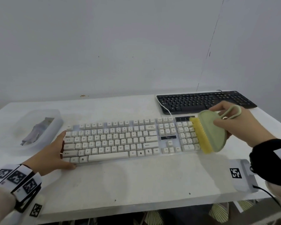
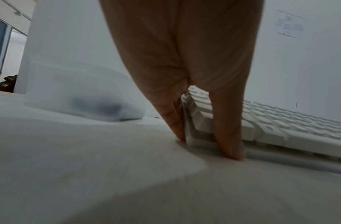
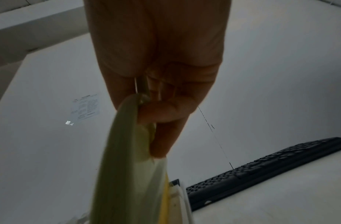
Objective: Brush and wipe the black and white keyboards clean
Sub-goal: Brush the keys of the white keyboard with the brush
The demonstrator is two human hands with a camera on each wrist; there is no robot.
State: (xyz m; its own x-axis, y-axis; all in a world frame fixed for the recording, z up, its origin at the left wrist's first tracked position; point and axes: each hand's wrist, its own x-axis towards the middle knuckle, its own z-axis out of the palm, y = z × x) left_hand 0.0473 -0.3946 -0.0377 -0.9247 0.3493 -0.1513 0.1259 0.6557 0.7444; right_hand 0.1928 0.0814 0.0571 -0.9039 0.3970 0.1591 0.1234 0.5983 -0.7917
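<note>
A white keyboard [image 1: 120, 140] lies across the middle of the white table [image 1: 136, 181]. My left hand [image 1: 55, 153] holds its left end, thumb on the front edge and fingers along the side; the left wrist view shows the fingers [image 2: 173, 121] against that keyboard [image 2: 280, 125]. My right hand [image 1: 238, 122] grips a pale green brush [image 1: 212, 133] with yellow bristles [image 1: 200, 137], tilted on edge against the number pad at the right end. The right wrist view shows the same brush [image 3: 127, 166] held in my fingers. A black keyboard [image 1: 204, 101] [image 3: 261, 168] lies at the back right.
A translucent plastic tub [image 1: 31, 129] holding a grey cloth [image 1: 36, 132] stands at the left, also seen as a tub [image 2: 79, 94] in the left wrist view. A white cable [image 1: 165, 108] runs between the keyboards. A white device with a marker [image 1: 242, 176] sits at the front right edge.
</note>
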